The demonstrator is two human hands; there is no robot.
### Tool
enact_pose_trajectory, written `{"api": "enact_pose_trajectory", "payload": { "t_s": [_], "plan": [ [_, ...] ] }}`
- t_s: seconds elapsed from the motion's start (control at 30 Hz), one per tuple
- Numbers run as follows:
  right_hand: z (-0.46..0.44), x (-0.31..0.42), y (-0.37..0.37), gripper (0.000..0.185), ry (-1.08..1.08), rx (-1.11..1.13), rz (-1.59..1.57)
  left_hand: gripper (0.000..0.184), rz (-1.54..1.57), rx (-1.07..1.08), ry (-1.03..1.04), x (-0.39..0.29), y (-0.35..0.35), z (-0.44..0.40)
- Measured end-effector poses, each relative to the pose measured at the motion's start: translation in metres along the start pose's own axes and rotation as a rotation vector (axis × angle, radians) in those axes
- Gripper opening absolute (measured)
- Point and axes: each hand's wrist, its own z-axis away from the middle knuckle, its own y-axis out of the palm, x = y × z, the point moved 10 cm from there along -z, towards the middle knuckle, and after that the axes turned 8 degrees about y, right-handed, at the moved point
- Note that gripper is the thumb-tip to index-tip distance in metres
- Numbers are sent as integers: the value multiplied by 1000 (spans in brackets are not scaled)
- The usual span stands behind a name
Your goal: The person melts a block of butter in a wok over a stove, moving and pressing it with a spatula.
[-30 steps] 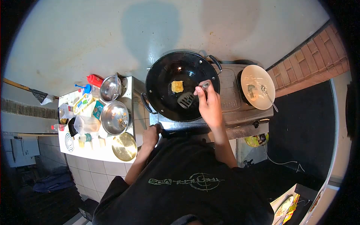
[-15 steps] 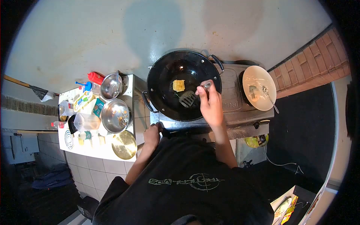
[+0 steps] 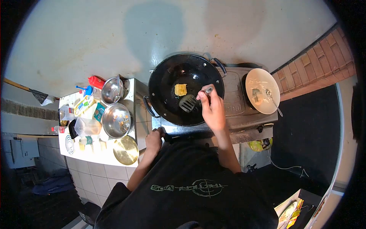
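A black wok (image 3: 167,107) stands on the stove, with a golden square piece of food (image 3: 180,89) in it. My right hand (image 3: 213,110) is closed on the handle of a slotted spatula (image 3: 187,103), whose blade rests low in the wok just below and right of the food. My left hand (image 3: 153,140) is closed on a dark knob at the stove's front left edge.
On the right of the stove (image 3: 232,121) sits a beige bowl (image 3: 263,86) with batter residue and a spoon. At left, a white table (image 3: 80,152) holds metal bowls (image 3: 117,120), a golden plate (image 3: 126,150), a red bottle (image 3: 96,81) and plastic containers.
The view has shifted slightly. The spatula blade has moved a little left, nearer the underside of the food. My left hand stays at the knob.
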Motion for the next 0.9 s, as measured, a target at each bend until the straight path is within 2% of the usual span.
{"api": "enact_pose_trajectory", "payload": {
  "t_s": [0.13, 0.3, 0.43, 0.5, 0.6, 0.8, 0.9],
  "plan": [
    [2, 14, -6, 20, -63, -40, -32, 11, -5, -5, -15, 5, 4, 1],
    [1, 4, -3, 21, -9, -41, 168, 11, -17, -9, -17, 2, 1, 2],
    [0, 1, -2, 21, 9, -24, 151, 11, -12, -11, -7, 3, 2, 1],
    [-1, 6, -5, 20, -4, -14, -29, 10, -4, -11, -9, 2, 1, 1],
    [0, 11, -9, 20, -20, -37, -51, 9, 5, -7, -3, 1, 0, 1],
    [1, -3, -1, 20, 14, -20, 151, 8, 24, -31, 5, -4, -8, 3],
    [0, 2, -1, 21, 6, -12, 48, 8, 35, -23, 12, -4, -7, 1]
  ]
}}
